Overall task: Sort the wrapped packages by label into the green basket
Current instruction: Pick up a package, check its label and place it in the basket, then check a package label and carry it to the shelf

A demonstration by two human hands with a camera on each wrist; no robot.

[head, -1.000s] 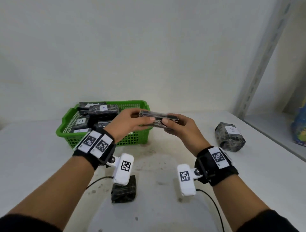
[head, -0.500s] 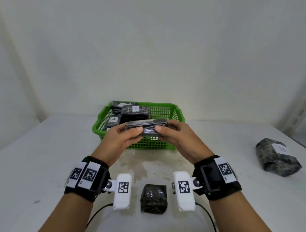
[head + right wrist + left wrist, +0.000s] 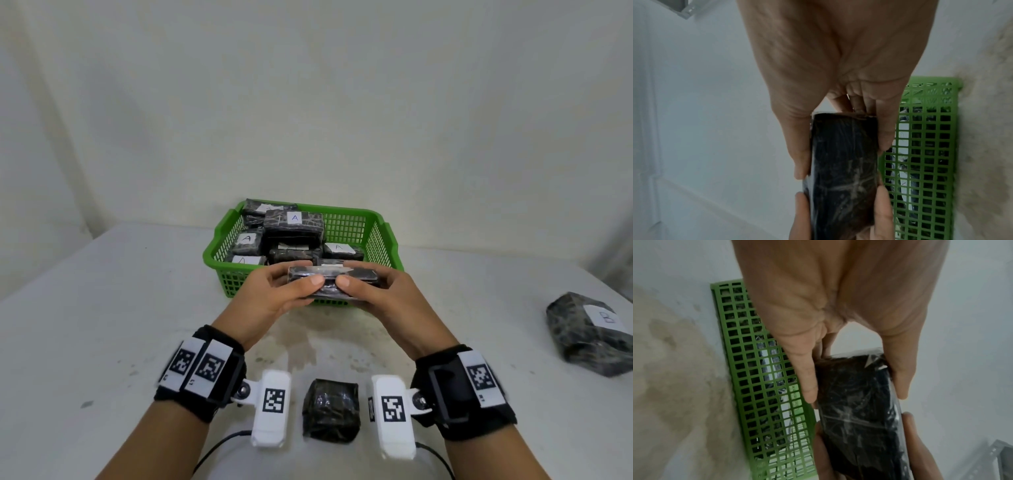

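i have the wrapped package (image 3: 331, 279) held level in the air just in front of the near wall of the green basket (image 3: 378, 240), one end in each hand. my left hand (image 3: 274, 298) pinches the left end, thumb on the near face and fingers (image 3: 807, 379) curled behind it; my right hand (image 3: 383, 301) grips the right end the same way, so both are grasping the package and neither is free. i hold it this way, i think, to turn its faces toward me: a sliver of white paper shows along its top edge, probably the label, but i cannot read it from here.

inside the basket lie several dark packages, stacked toward the left and far side, the readable labels all marked a; that leaves room on the right, which is likely where this one goes if it matches.

a package marked b (image 3: 592, 335) sits well apart at the right on the table (image 3: 102, 325), seemingly kept out on purpose. a small unlabelled-looking bundle (image 3: 330, 409) lies near me between my wrists.
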